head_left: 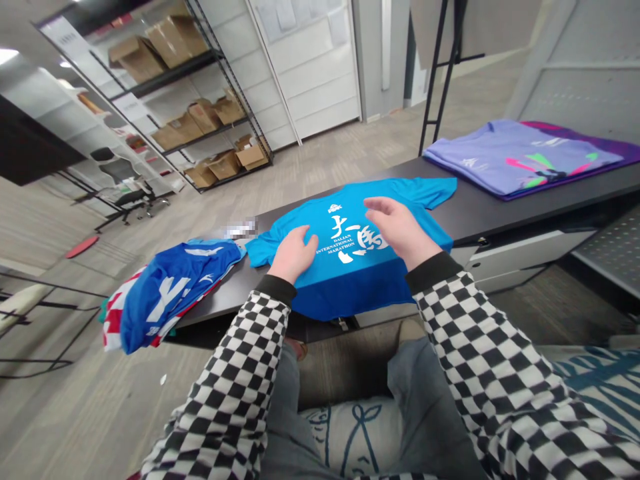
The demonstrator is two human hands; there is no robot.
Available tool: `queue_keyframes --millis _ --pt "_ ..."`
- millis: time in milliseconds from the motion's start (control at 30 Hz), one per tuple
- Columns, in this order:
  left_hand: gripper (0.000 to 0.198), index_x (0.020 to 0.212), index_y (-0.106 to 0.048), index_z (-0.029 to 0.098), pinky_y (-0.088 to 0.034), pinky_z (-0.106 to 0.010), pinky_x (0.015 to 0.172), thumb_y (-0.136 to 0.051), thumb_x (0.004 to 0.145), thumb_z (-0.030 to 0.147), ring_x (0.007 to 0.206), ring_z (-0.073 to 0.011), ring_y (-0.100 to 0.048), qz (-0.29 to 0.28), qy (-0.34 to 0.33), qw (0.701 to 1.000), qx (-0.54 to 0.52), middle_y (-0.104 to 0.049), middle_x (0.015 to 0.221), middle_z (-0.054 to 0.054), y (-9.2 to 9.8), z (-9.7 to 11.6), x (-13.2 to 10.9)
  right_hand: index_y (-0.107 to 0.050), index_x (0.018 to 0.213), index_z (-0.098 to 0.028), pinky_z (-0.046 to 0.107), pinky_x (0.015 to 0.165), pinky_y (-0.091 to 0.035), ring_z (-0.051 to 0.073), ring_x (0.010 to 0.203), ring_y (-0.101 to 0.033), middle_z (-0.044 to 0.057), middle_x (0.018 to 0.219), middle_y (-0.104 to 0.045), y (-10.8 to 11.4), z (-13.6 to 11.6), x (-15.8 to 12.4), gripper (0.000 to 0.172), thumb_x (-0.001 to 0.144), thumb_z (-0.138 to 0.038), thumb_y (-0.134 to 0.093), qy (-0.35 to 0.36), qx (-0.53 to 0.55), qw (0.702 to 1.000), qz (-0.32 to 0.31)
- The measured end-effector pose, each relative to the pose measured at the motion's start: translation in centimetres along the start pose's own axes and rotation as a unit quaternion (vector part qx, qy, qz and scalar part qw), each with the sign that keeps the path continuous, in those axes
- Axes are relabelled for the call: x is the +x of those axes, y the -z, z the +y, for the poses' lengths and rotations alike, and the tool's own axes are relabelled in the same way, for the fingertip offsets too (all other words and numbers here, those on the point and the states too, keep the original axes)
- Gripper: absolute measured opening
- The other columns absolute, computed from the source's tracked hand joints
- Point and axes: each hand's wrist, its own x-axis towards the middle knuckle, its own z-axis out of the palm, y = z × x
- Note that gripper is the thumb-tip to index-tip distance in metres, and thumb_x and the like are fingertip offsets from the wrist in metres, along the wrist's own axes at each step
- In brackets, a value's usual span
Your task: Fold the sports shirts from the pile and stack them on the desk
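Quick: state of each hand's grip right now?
Left hand: open, resting on the blue T-shirt, holding nothing.
Right hand: open, raised over the blue T-shirt, holding nothing.

two hands (295,253) (403,230), one blue t-shirt (350,250), one lilac t-shirt (515,160), one office chair (120,180)

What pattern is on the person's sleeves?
The sleeves are a black-and-white checkerboard, clearest in the head view.

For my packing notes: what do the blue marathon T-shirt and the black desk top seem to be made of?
The blue marathon T-shirt looks like thin synthetic knit, perhaps polyester: it drapes softly with a slight sheen. The black desk top looks like smooth laminate with low shine, though painted metal is possible.
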Motion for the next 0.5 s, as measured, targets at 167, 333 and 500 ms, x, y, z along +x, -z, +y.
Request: queue_keyframes --millis 167,333,500 --pt "0.082 0.184 -0.039 0.020 -0.021 -0.068 0.144 -0.035 0.117 0.068 0.180 -0.0427 -0.022 -0.098 -0.017 0.992 0.077 -0.025 0.193 -0.014 -2.6 2.2 -0.4 -0.069 0.142 -0.030 0.054 0.127 -0.055 0.030 0.151 -0.066 0.011 0.163 -0.068 0.8 1.8 1.2 0.044 0.099 -0.037 -0.063 -0.170 0.366 0.912 0.065" --pt "0.088 0.187 -0.030 0.020 -0.018 -0.067 0.145 -0.027 0.116 0.071 0.181 -0.0409 -0.017 -0.118 -0.018 0.989 0.089 -0.018 0.195 -0.012 -2.6 1.9 -0.6 -0.054 0.166 -0.026 0.060 0.125 -0.055 0.033 0.161 -0.057 0.019 0.172 -0.057 3.1 3.0 2.3 0.070 0.097 -0.041 -0.057 -0.208 0.384 0.897 0.070" --pt "0.088 0.188 -0.027 0.020 -0.018 -0.066 0.145 -0.025 0.117 0.072 0.181 -0.0399 -0.016 -0.124 -0.023 0.987 0.095 -0.017 0.195 -0.011 -2.4 1.7 -0.4 -0.046 0.173 -0.020 0.059 0.124 -0.056 0.031 0.162 -0.056 0.022 0.173 -0.055 4.5 3.4 2.6 0.076 0.102 -0.048 -0.047 -0.192 0.358 0.910 0.083"
